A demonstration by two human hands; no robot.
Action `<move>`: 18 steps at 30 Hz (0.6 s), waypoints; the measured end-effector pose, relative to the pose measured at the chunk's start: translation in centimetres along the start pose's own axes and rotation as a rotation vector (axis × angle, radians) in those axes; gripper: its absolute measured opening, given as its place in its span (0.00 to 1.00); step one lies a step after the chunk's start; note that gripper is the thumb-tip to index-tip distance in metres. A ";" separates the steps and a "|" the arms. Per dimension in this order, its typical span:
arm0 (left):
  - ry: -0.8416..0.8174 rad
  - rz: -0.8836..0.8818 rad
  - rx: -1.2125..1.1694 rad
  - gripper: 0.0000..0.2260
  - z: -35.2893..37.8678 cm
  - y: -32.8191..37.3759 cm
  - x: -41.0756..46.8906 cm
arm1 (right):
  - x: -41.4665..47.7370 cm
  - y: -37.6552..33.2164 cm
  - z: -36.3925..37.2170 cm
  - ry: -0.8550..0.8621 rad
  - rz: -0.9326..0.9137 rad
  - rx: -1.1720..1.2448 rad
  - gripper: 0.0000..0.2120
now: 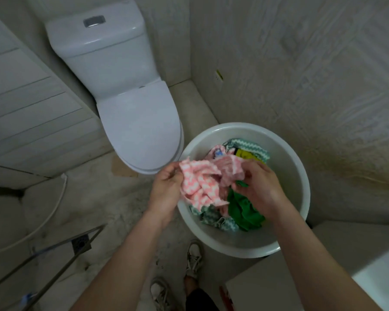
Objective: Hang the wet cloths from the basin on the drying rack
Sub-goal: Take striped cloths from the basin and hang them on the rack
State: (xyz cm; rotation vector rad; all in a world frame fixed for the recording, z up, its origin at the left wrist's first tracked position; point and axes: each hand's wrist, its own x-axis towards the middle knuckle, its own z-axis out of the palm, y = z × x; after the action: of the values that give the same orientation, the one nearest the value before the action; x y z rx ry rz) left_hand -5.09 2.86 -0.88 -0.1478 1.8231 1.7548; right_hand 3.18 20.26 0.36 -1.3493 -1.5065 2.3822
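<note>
I'm at the picking-up step. Both hands are on the pink checked cloth (pixel 200 180), which is bunched over the near-left rim of the basin (pixel 288 158) and partly raised off the pile. My left hand (pixel 165 189) pinches one edge just outside the rim, its fingers (pixel 171 173) curled onto the fabric. My right hand (pixel 259 185) grips the other end above the middle of the basin, its fingers closed round a fold.

Under it, inside the basin, lie a green cloth (pixel 243 209) and a teal striped cloth (pixel 249 145), with something yellow between them. The basin sits on the floor beside the toilet (pixel 139 122). The drying rack (pixel 61 263) shows as thin metal bars at lower left, well apart from the basin, and I see no cloth on the bars in view.

So I judge the task barely begun. Next I need to lift the pink cloth clear, since its lower end may be caught among the others. Then I should spread it between my hands, swing left and drape it over a bar.
</note>
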 end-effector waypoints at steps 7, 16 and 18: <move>-0.023 0.544 0.603 0.06 0.5 2.6 -1.2 | -1.5 -1.2 -0.4 0.048 0.006 0.382 0.11; -0.297 0.433 0.229 0.06 3.5 6.3 -2.4 | -3.6 -2.3 0.7 -0.227 -0.533 -0.658 0.08; -0.129 0.442 0.379 0.05 2.7 5.1 -1.5 | -3.2 -2.2 0.2 0.022 -0.627 -0.762 0.22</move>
State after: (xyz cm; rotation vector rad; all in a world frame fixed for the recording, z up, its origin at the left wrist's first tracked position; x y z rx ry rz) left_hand -5.35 5.49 4.43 0.5435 2.1649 1.6025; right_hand 4.22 19.92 4.11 -0.7356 -2.4859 1.4566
